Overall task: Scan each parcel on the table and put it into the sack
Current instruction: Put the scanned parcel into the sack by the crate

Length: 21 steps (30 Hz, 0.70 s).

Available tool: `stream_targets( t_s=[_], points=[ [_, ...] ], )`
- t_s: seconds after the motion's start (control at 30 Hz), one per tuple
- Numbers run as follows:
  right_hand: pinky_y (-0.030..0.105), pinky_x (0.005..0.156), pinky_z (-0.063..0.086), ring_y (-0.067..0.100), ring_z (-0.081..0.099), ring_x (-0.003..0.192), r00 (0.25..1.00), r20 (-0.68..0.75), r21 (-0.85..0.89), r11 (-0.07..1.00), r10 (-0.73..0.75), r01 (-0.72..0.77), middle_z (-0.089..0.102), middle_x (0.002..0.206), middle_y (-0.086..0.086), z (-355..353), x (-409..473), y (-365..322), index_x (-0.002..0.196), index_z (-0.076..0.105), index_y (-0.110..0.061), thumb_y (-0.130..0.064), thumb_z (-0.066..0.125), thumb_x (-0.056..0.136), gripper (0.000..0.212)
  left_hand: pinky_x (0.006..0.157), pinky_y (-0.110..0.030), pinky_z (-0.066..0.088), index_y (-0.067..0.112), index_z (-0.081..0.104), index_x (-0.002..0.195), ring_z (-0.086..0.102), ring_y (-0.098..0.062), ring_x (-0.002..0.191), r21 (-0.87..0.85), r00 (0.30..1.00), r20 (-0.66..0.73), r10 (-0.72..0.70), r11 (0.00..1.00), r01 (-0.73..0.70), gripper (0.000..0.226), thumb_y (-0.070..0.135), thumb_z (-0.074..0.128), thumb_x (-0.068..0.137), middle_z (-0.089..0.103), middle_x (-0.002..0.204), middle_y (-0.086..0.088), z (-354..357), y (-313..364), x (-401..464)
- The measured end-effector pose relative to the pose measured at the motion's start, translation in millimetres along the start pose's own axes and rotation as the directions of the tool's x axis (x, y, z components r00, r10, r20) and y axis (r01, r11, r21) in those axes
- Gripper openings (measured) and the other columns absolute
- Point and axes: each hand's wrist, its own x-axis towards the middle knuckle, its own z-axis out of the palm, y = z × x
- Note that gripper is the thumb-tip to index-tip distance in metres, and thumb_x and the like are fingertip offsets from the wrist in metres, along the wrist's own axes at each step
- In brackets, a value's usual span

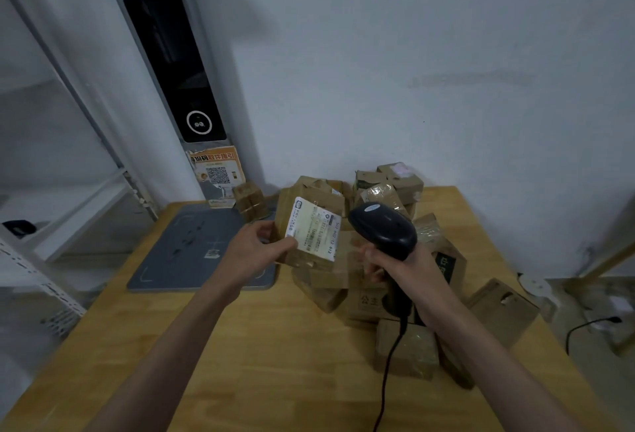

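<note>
Head-worn wide view, forward and down, near over wooden table [261,356].

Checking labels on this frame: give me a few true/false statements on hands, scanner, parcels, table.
1. The right hand holds a black scanner. True.
2. The left hand is empty. False: it holds a brown parcel with a white label facing the camera.
3. The scanner is cordless. False: a black cable runs down from its handle.
4. More brown parcels are piled on the wooden table. True.
5. The grey mat lies right of the pile. False: it lies to the left.
</note>
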Motion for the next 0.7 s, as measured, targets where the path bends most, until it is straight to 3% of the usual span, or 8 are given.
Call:
stream_targets(
  t_s=[0.1, 0.17, 0.23, 0.37, 0.53, 0.6, 0.7],
  points=[
    [0.025, 0.068, 0.055, 0.015, 0.066, 0.067, 0.997, 0.049, -0.133, 0.989, -0.063, 0.07, 0.069, 0.069, 0.008, -6, 1, 5, 0.092, 0.072, -0.001, -0.013, 0.07, 0.092, 0.012, 0.091, -0.035, 0.054, 0.023, 0.057, 0.134, 0.063, -0.014, 0.106, -0.005, 1.0, -0.01, -0.026, 1.0, 0.026, 0.081, 0.056, 0.075, 0.062, 0.062, 0.12, 0.004, -6, -1, 1],
    [0.021, 0.065, 0.052, 0.008, 0.066, 0.065, 0.993, 0.083, -0.199, 0.975, -0.085, 0.1, 0.069, 0.067, 0.0, -7, 1, 6, 0.098, 0.071, -0.009, -0.015, 0.073, 0.09, 0.009, 0.094, -0.039, 0.055, 0.023, 0.057, 0.135, 0.064, -0.014, 0.105, -0.023, 0.999, -0.02, -0.03, 0.999, 0.029, 0.089, 0.06, 0.073, 0.056, 0.063, 0.121, 0.004, -8, -1, 1],
    [0.016, 0.067, 0.051, -0.001, 0.067, 0.072, 0.986, 0.126, -0.259, 0.956, -0.108, 0.137, 0.07, 0.073, -0.01, -6, 0, 6, 0.106, 0.069, -0.022, -0.016, 0.077, 0.087, 0.022, 0.096, -0.041, 0.054, 0.024, 0.057, 0.135, 0.065, -0.014, 0.104, -0.038, 0.999, -0.016, -0.03, 0.999, 0.029, 0.095, 0.065, 0.071, 0.051, 0.064, 0.121, 0.005, -9, -2, 2],
    [0.011, 0.082, 0.051, -0.009, 0.065, 0.098, 0.956, 0.205, -0.373, 0.886, -0.212, 0.276, 0.07, 0.102, -0.016, 1, -3, 7, 0.121, 0.059, -0.037, -0.025, 0.082, 0.082, 0.047, 0.096, -0.04, 0.054, 0.025, 0.057, 0.135, 0.067, -0.012, 0.103, -0.049, 1.0, -0.005, -0.03, 0.998, 0.03, 0.094, 0.067, 0.069, 0.051, 0.066, 0.12, 0.008, -9, -3, 3],
    [0.037, 0.087, 0.057, 0.004, 0.066, 0.1, 0.934, 0.26, -0.486, 0.802, -0.246, 0.347, 0.07, 0.107, -0.011, 7, -6, 6, 0.127, 0.063, -0.028, -0.04, 0.075, 0.08, 0.05, 0.096, -0.039, 0.054, 0.025, 0.058, 0.135, 0.066, -0.011, 0.103, -0.041, 0.999, -0.008, -0.041, 0.998, 0.04, 0.084, 0.06, 0.069, 0.06, 0.066, 0.12, 0.007, -8, -1, 2],
    [0.041, 0.083, 0.057, 0.005, 0.065, 0.097, 0.932, 0.257, -0.504, 0.787, -0.256, 0.356, 0.069, 0.102, -0.012, 9, -8, 2, 0.121, 0.065, -0.027, -0.055, 0.062, 0.073, 0.056, 0.096, -0.039, 0.053, 0.025, 0.058, 0.135, 0.065, -0.012, 0.103, -0.031, 0.999, -0.007, -0.036, 0.999, 0.036, 0.073, 0.053, 0.071, 0.069, 0.065, 0.119, 0.008, -6, -1, 1],
    [0.043, 0.082, 0.057, 0.008, 0.065, 0.095, 0.929, 0.26, -0.514, 0.777, -0.262, 0.363, 0.068, 0.099, -0.011, 9, -7, 1, 0.117, 0.066, -0.026, -0.06, 0.054, 0.069, 0.06, 0.097, -0.041, 0.052, 0.025, 0.058, 0.133, 0.063, -0.012, 0.104, -0.016, 1.0, -0.016, -0.025, 1.0, 0.024, 0.053, 0.039, 0.073, 0.085, 0.064, 0.118, 0.008, -5, -4, 4]
  ],
)
